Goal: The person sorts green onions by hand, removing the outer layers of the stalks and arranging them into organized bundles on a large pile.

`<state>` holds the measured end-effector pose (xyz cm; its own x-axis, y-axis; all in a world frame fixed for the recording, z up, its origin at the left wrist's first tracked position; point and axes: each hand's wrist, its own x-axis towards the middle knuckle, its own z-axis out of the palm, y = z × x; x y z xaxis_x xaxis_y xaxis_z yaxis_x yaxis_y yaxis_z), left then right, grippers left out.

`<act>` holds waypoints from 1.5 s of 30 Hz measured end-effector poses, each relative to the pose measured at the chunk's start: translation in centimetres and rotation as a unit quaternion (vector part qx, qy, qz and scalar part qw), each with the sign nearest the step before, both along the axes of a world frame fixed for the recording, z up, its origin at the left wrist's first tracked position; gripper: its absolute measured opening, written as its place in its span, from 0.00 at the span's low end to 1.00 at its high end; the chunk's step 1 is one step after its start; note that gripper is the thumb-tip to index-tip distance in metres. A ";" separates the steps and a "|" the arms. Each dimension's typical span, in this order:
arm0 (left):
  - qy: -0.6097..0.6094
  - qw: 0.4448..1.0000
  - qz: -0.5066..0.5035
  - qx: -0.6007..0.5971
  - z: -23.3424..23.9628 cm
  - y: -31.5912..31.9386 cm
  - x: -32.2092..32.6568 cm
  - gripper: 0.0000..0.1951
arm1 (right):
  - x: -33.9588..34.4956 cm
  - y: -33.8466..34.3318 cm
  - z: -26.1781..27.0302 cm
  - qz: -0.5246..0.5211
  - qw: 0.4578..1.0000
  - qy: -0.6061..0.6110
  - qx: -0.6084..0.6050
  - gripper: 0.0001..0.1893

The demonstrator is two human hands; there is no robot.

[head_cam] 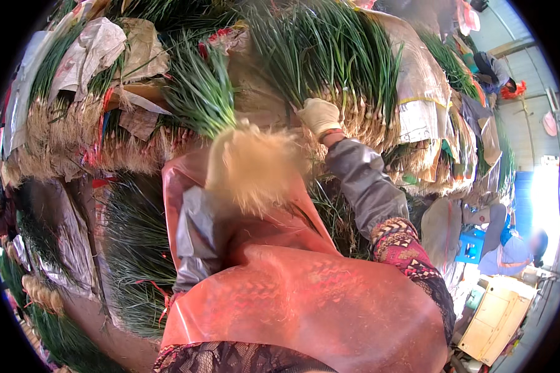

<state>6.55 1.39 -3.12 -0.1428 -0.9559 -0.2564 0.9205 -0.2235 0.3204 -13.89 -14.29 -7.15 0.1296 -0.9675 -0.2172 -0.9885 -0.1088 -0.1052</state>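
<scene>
My left hand [218, 156], in a pale glove, is closed around a bunch of green allium plants [205, 88]. Their leaves point away from me, and the tangle of pale roots [261, 170], blurred, faces me and covers part of the hand. My right hand [319, 116], also gloved, is at the left end of a row of similar plants [354, 60] laid on sacking. Its fingers are closed on stems just above the roots; the fingertips are partly hidden. Brown sacking [256, 88] shows between the bunch and the row.
A red waterproof apron [308, 293] covers my lap. More plants [65, 112] lie at the left, partly under woven sacks [91, 49]; others [135, 252] lie lower beside me. At the right are a seated person [508, 247], a blue stool [470, 246] and a yellowish cabinet [497, 319].
</scene>
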 end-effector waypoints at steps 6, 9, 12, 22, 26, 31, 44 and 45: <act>0.036 0.995 -0.081 0.047 1.2 4.1 -3.0 0.16 | -1.8 7.4 3.5 0.313 0.773 -0.550 0.053 0.10; 0.095 0.987 -0.096 0.092 -0.7 4.8 -2.5 0.15 | -0.2 10.8 3.3 0.230 0.833 -0.499 0.056 0.12; 0.019 0.992 -0.087 0.093 -2.8 4.4 -3.2 0.14 | -0.7 9.9 2.2 0.121 0.798 -0.581 0.104 0.14; -0.018 0.996 -0.053 0.063 -0.4 5.6 -1.7 0.16 | 2.5 9.5 4.8 0.184 0.887 -0.419 -0.064 0.20; -0.008 0.995 -0.087 0.043 -0.6 5.4 -2.1 0.17 | 1.7 9.5 1.7 0.187 0.682 -0.613 0.353 0.25; 0.013 0.994 -0.097 0.055 -1.5 6.2 -1.8 0.17 | 1.7 10.9 1.5 0.241 0.909 -0.325 0.098 0.09; 0.010 0.994 -0.078 0.079 -1.5 7.2 -1.0 0.17 | 4.1 9.8 3.1 0.275 0.897 -0.347 0.007 0.20; 0.010 0.994 -0.073 0.079 -1.6 7.5 -0.8 0.17 | 4.3 10.4 2.0 0.320 0.887 -0.331 -0.042 0.16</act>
<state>5.73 8.90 -4.68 -0.2835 -0.8724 -0.3982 0.8807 -0.4012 0.2518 -9.56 -3.94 -5.19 0.7299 -0.6593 0.1806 -0.4462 -0.6596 -0.6049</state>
